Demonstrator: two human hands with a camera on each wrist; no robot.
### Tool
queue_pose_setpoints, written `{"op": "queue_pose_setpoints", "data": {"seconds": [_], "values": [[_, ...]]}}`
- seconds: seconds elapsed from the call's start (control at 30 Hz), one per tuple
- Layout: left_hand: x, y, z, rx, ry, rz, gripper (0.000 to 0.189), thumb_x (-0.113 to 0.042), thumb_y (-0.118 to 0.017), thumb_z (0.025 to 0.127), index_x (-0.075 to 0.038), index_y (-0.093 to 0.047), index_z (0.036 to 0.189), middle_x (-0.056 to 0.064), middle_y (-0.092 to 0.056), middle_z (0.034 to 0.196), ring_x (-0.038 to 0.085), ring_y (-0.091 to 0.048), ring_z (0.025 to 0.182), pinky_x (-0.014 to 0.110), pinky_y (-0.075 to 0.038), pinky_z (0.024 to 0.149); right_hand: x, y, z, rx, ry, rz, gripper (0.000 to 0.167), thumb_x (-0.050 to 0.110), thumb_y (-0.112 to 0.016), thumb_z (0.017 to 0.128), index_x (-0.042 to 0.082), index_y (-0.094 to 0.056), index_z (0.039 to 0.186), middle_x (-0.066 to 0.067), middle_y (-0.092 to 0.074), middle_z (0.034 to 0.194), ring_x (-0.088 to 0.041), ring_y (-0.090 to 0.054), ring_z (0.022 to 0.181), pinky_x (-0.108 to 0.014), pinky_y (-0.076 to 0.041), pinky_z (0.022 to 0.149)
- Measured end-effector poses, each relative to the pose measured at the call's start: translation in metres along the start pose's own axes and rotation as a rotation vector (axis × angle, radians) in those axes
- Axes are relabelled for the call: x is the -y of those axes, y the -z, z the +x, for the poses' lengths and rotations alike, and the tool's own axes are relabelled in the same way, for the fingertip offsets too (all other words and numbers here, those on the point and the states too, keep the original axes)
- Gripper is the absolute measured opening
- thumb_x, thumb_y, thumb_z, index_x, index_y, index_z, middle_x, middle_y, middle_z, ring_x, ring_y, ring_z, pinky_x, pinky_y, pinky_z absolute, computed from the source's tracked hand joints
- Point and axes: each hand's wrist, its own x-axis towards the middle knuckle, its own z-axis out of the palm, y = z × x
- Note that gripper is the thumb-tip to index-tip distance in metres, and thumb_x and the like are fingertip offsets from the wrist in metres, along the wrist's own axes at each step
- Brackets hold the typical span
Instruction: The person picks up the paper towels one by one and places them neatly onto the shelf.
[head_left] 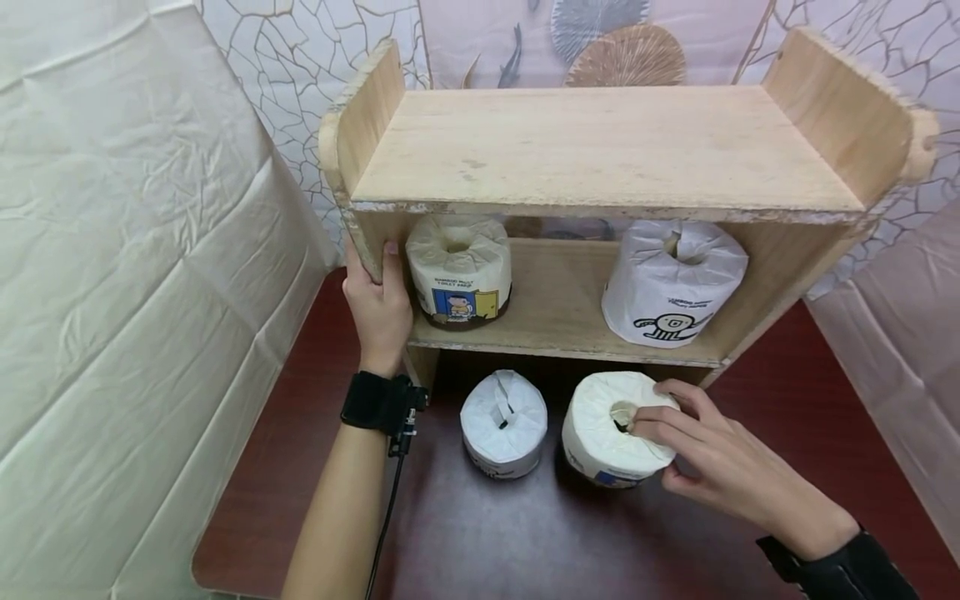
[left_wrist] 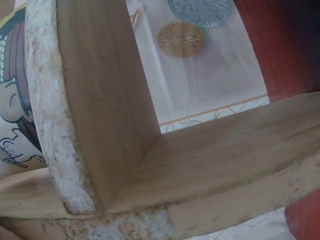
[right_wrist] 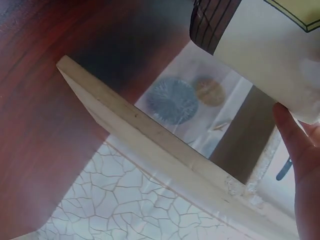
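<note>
A small wooden shelf (head_left: 607, 150) stands on the dark table. My left hand (head_left: 378, 312) grips its left side panel, thumb inside and fingers round the outer face. In front, on the right, my right hand (head_left: 720, 450) holds a paper-wrapped toilet roll (head_left: 592, 429), with fingertips at its centre hole and the thumb low on its side. In the right wrist view the thumb (right_wrist: 297, 145) lies against this roll (right_wrist: 260, 45). To its left sits a second wrapped toilet roll (head_left: 495, 454). Two more, a left roll (head_left: 457, 275) and a right roll (head_left: 660, 292), stand on the middle board.
The shelf's top board (head_left: 600, 150) lies between two raised ends. Behind hangs a patterned cloth (head_left: 495, 50), and pale quilted sheeting (head_left: 112, 250) rises at the left. A black cable (head_left: 386, 525) runs from the left wrist band toward the near side of the dark red table (head_left: 300, 467).
</note>
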Motion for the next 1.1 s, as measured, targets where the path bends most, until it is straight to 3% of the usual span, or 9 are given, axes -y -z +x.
{"op": "queue_pose_setpoints", "data": {"seconds": [0.23, 0.67, 0.83, 1.1], "values": [[0.001, 0.002, -0.002, 0.013, 0.007, 0.007, 0.044, -0.018, -0.055, 0.11, -0.006, -0.05, 0.152, 0.015, -0.07, 0.129, 0.02, -0.068, 0.119, 0.039, -0.054, 0.098, 0.002, 0.005, 0.003, -0.02, 0.0, 0.009, 0.045, 0.017, -0.054, 0.079, 0.02, -0.071, 0.12, 0.008, -0.067, 0.126, -0.029, -0.047, 0.13, -0.023, -0.05, 0.063], [0.002, 0.002, -0.001, 0.01, -0.013, 0.033, 0.043, -0.022, -0.054, 0.111, -0.006, -0.051, 0.151, 0.014, -0.071, 0.128, 0.02, -0.069, 0.118, 0.04, -0.056, 0.097, 0.007, 0.024, 0.017, -0.013, 0.013, 0.011, 0.051, 0.015, -0.061, 0.072, 0.021, -0.072, 0.121, 0.009, -0.069, 0.127, -0.028, -0.047, 0.132, -0.028, -0.051, 0.072], [0.003, 0.003, -0.002, 0.011, -0.014, 0.038, 0.047, -0.024, -0.054, 0.111, -0.007, -0.048, 0.154, 0.015, -0.071, 0.128, 0.02, -0.07, 0.117, 0.04, -0.056, 0.096, 0.009, 0.033, 0.023, -0.015, 0.019, 0.003, 0.049, 0.016, -0.06, 0.074, 0.021, -0.072, 0.122, 0.009, -0.069, 0.128, -0.029, -0.047, 0.133, -0.03, -0.051, 0.082], [0.003, 0.003, -0.001, 0.019, -0.02, 0.026, 0.045, -0.021, -0.054, 0.111, -0.005, -0.048, 0.153, 0.016, -0.071, 0.129, 0.022, -0.069, 0.119, 0.043, -0.056, 0.097, 0.01, 0.044, 0.028, -0.025, 0.026, -0.016, 0.045, 0.015, -0.053, 0.077, 0.017, -0.073, 0.118, 0.007, -0.069, 0.125, -0.03, -0.048, 0.131, -0.029, -0.052, 0.08]]}}
